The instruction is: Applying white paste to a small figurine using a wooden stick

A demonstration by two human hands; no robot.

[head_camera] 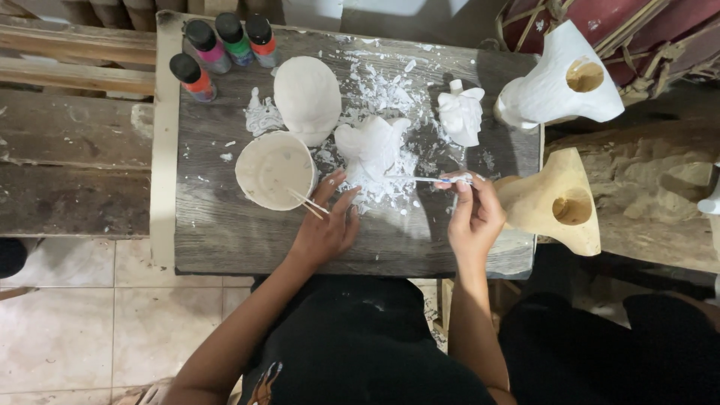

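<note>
My right hand (474, 217) grips a thin white-coated tool (427, 179) that points left at a white plaster figure (371, 148) lying among plaster crumbs on a dark wooden board (225, 232). My left hand (326, 229) rests on the board just below that figure, fingers spread, touching nothing but the board. Two thin wooden sticks (307, 202) lean out of a round cream bowl (274, 169) next to my left fingers.
A white plaster head (307, 97) and a smaller white figure (460, 114) lie further back. Several paint bottles (217, 46) stand at the board's far left corner. A white mould (561, 79) and a tan mould (556, 201) sit at the right.
</note>
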